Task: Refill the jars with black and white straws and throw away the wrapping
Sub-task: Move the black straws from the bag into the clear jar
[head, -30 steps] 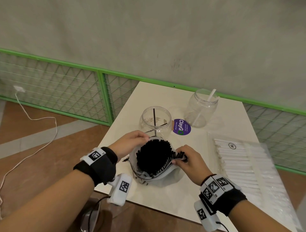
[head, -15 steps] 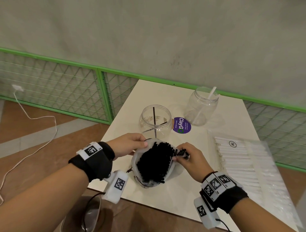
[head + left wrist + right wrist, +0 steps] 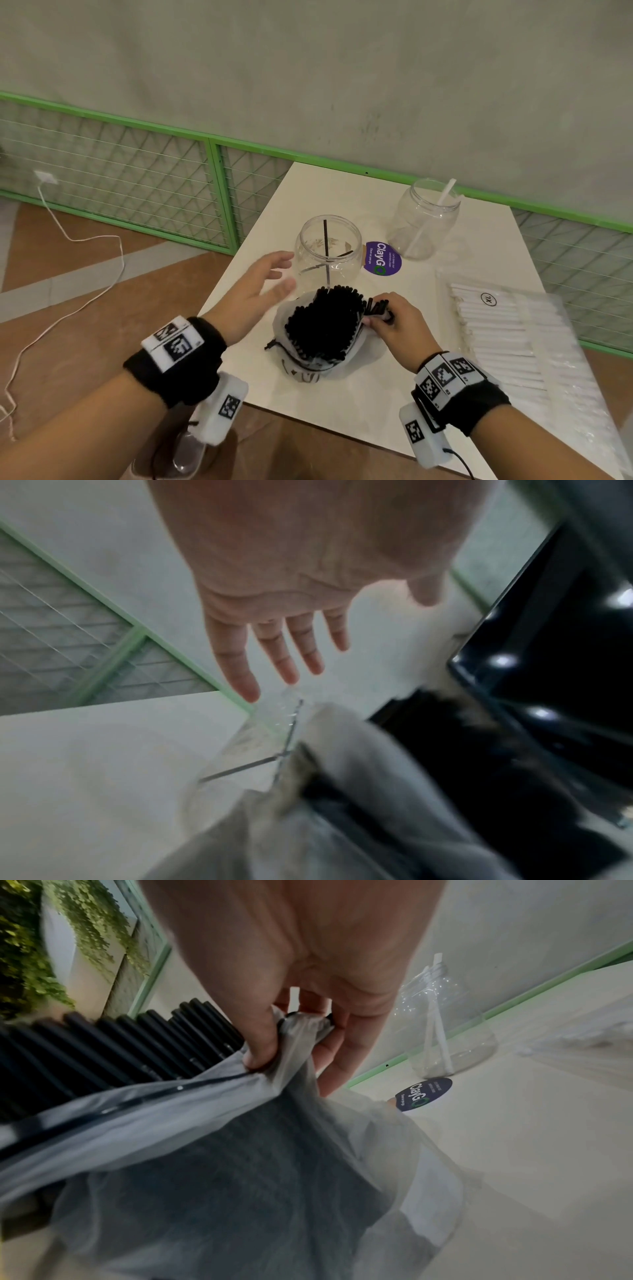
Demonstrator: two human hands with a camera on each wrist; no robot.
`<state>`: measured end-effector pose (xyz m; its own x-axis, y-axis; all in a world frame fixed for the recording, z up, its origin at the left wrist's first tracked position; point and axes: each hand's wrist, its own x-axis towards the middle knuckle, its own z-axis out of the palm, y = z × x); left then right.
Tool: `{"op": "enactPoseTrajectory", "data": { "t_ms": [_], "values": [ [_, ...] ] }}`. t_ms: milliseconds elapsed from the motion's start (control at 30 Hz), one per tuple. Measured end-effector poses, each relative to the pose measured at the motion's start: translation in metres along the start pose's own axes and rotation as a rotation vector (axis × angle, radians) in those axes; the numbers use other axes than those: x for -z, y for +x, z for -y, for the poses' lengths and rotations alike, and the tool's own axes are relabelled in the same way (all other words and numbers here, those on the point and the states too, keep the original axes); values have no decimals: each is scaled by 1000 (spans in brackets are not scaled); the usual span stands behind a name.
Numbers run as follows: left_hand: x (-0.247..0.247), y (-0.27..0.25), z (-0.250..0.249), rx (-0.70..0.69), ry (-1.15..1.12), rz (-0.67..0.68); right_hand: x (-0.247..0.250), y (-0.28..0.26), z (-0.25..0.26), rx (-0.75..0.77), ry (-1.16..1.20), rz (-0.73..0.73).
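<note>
A bundle of black straws (image 3: 325, 325) stands in a translucent plastic wrapping (image 3: 308, 371) near the table's front edge. My right hand (image 3: 387, 320) pinches the wrapping's edge (image 3: 294, 1042) beside the straws (image 3: 154, 1045). My left hand (image 3: 263, 291) hovers open, fingers spread, just left of the bundle and holds nothing; the left wrist view shows the straight fingers (image 3: 274, 653). Behind the bundle a clear jar (image 3: 328, 250) holds a few black straws. Further back right, a second clear jar (image 3: 426, 219) holds one white straw (image 3: 435, 1020).
A flat pack of white wrapped straws (image 3: 507, 342) lies on the right of the white table (image 3: 394, 411). A purple round sticker (image 3: 382, 258) sits between the jars. A green mesh fence (image 3: 137, 178) and a wall stand behind; a white cable (image 3: 85, 240) trails on the floor.
My left hand let go of the wrapping's edge and opened, moving up and left of the bundle. The right hand keeps its pinch on the wrapping.
</note>
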<state>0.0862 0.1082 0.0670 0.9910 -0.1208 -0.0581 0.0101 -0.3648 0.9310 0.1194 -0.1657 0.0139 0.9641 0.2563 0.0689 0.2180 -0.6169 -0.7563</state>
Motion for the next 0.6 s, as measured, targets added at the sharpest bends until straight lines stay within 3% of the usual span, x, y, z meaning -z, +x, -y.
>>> {"op": "enactPoseTrajectory", "data": {
  "t_ms": [133,300,467,600],
  "values": [
    [-25,-33,-7,-59,345,165,-4,1,1,-27,-6,-7],
    [-51,-20,5,-41,285,-58,-12,0,7,-47,107,-4],
    [-26,-11,1,-99,185,-233,-15,8,27,-29,284,-76],
    [-3,-9,14,-5,240,-236,-23,14,33,15,85,-19]
  ]
}}
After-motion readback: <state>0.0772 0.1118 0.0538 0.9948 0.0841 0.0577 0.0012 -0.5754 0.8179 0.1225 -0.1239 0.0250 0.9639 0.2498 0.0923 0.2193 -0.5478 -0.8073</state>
